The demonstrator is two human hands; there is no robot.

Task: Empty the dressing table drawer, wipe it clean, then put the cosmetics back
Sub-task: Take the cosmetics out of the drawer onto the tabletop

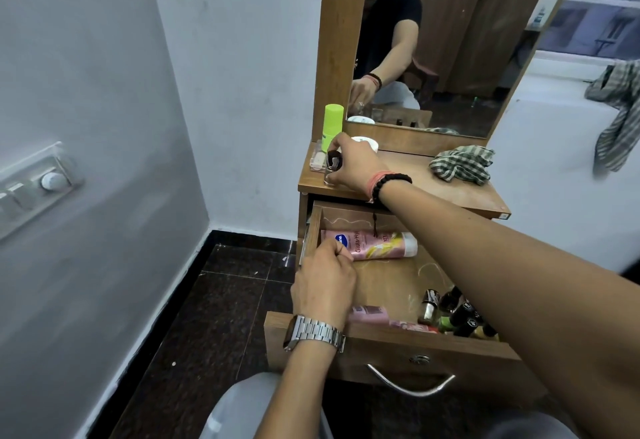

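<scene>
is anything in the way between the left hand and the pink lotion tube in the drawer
Nothing visible. The left hand is already inside the open drawer, its fingers at the near end of the pink lotion tube. The right forearm crosses above the drawer toward the tabletop, but it passes over the tube, not between hand and tube.

Right hand [353, 165] extended, left hand [323, 282] curled.

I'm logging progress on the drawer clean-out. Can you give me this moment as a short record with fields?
drawer: pulled open, not yet emptied
in drawer: pink lotion tube, nail polish bottles at front right
left hand: in the drawer, fingers curled at the tube's end
right hand: holds a small glass bottle standing on the tabletop
on tabletop: green bottle, white jar, checked cloth
stage: emptying
</scene>
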